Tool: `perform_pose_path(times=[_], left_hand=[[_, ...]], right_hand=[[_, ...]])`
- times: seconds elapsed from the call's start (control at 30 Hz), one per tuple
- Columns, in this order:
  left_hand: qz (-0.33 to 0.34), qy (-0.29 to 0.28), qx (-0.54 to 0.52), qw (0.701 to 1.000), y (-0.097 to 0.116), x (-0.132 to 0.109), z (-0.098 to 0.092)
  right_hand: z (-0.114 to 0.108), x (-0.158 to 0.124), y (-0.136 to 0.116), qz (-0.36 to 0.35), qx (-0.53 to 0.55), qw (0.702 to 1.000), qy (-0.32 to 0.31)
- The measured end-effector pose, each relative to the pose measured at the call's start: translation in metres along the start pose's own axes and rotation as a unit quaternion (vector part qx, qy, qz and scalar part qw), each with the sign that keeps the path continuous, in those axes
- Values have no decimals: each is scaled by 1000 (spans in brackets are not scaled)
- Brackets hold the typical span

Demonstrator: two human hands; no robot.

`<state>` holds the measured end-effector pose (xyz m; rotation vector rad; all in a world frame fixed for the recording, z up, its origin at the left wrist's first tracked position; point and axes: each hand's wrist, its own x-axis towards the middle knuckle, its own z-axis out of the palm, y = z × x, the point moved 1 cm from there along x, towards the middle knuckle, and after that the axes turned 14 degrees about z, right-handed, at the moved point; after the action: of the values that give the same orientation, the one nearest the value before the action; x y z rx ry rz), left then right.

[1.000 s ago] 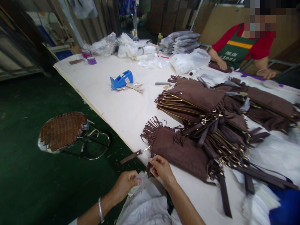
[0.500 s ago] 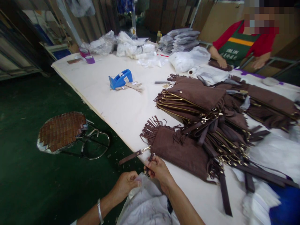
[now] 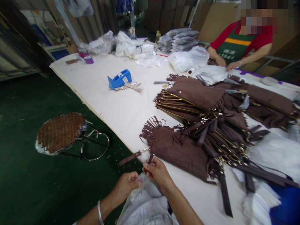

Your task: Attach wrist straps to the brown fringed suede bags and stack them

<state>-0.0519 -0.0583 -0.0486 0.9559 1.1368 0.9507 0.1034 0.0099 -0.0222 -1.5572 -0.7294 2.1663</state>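
A brown fringed bag (image 3: 180, 151) lies flat at the table's near edge, a short wrist strap (image 3: 130, 158) hanging from its left corner on a metal clip. Just below that corner, my right hand (image 3: 158, 172) is closed on a thin dark brown zipper pull (image 3: 150, 158). My left hand (image 3: 128, 183) sits to its left, fingers pinched at the edge of a thin whitish sheet (image 3: 144, 200) that covers my lap. Whether that sheet is plastic or cloth, I cannot tell. The fingertips of both hands are close together.
A heap of brown bags (image 3: 199, 93) with gold zippers stands behind. A blue tape dispenser (image 3: 120, 79), purple tape rolls (image 3: 88, 60) and plastic bags (image 3: 189, 59) lie farther back. A stool (image 3: 62, 131) is at left. Across the table, a co-worker (image 3: 239, 47) handles something.
My right hand has shifted slightly, and more of the zipper pull shows above its fingers. My left hand stays nearly still. The co-worker's hands have come together over the table.
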Motion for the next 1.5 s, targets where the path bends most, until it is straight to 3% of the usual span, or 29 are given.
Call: perform_pose_path(times=[0.47, 0.73, 0.97, 1.07, 1.17, 1.23, 1.37, 1.5], left_hand=[[39, 42, 125, 991, -7, -5, 6], [27, 92, 58, 994, -4, 3, 25], [-12, 124, -16, 992, 5, 12, 36], [-35, 142, -18, 989, 12, 17, 38], [-42, 151, -22, 987, 16, 23, 40], [-31, 153, -19, 988, 18, 27, 39], [-20, 150, 9, 988, 17, 37, 38], [-3, 153, 42, 987, 15, 50, 40]], right_hand=[[-5, 14, 12, -61, -76, 993, 64], [-11, 18, 15, -77, -126, 981, 127], [-17, -2, 2, -102, -249, 949, 166], [-24, -19, -3, -153, -310, 915, 208], [-29, -31, -2, -158, -359, 893, 222], [-29, -33, 1, -142, -361, 898, 208], [-24, -27, 11, -78, -296, 941, 145], [-22, -16, 18, -76, -202, 970, 108]])
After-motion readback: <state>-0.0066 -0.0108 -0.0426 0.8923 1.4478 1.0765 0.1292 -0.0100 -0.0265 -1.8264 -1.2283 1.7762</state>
